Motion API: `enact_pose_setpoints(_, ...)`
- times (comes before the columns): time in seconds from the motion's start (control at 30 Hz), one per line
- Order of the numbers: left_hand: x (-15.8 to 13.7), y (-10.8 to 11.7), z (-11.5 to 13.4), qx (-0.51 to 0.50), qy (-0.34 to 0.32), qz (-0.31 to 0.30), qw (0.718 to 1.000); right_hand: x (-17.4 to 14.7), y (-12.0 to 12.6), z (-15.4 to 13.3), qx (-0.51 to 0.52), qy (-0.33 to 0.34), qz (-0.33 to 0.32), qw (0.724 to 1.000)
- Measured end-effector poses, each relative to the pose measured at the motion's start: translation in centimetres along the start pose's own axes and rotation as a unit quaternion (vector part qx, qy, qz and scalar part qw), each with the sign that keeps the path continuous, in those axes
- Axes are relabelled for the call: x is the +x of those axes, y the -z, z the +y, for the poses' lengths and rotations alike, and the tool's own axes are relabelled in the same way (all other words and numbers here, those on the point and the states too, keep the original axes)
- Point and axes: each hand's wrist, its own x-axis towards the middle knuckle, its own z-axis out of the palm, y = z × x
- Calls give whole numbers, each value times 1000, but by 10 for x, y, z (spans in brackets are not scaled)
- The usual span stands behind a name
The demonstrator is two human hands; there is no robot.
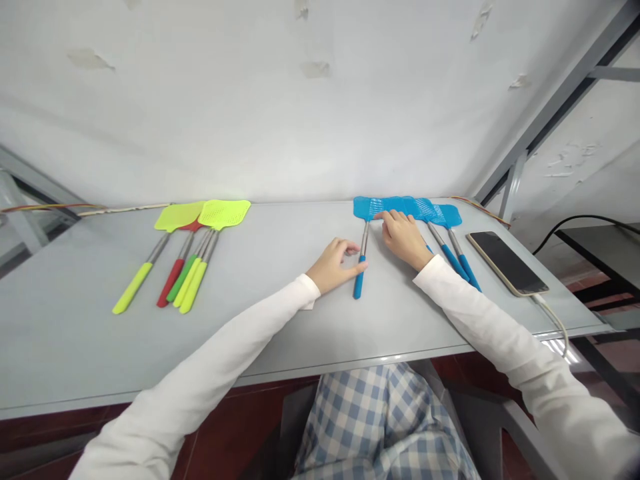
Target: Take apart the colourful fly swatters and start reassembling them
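Several blue fly swatters lie in a row at the right, their heads overlapping along the wall. The leftmost blue fly swatter [359, 277] has a metal shaft and a blue grip pointing toward me. My left hand [336, 265] is beside it, thumb stretched across the top of its grip and fingers curved, with a gap between them. Just right of the shaft is my right hand [404, 237], palm down, fingers bent and apart. Its index finger reaches the lower edge of the blue heads [395, 205]. This hand covers part of another blue swatter.
At the left lie yellow-green fly swatters [225, 213], with a red grip [171, 283] and a green grip [183, 279] among them. A phone [507, 263] with a white cable [554, 317] rests near the table's right end. The wall [300, 133] borders the grey table [270, 267].
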Motion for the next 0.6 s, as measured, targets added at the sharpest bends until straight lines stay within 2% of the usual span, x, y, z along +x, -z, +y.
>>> enact_pose_setpoints(0.1,-7,-4,10,162,-28,21,986,1,-2,2,-3,10,-5,1000)
enact_pose_setpoints(0.27,-9,-3,15,224,-3,-3,975,-3,-7,-6,24,69,-32,997)
enact_pose_setpoints(0.37,-8,0,17,287,14,-2,958,-5,-5,-12,29,102,-45,993)
enact_pose_setpoints(0.47,-7,9,18,363,61,12,930,-4,0,-13,11,108,-42,993)
enact_pose_setpoints(0.6,-3,31,9,442,157,52,881,-2,2,-8,4,96,-27,995)
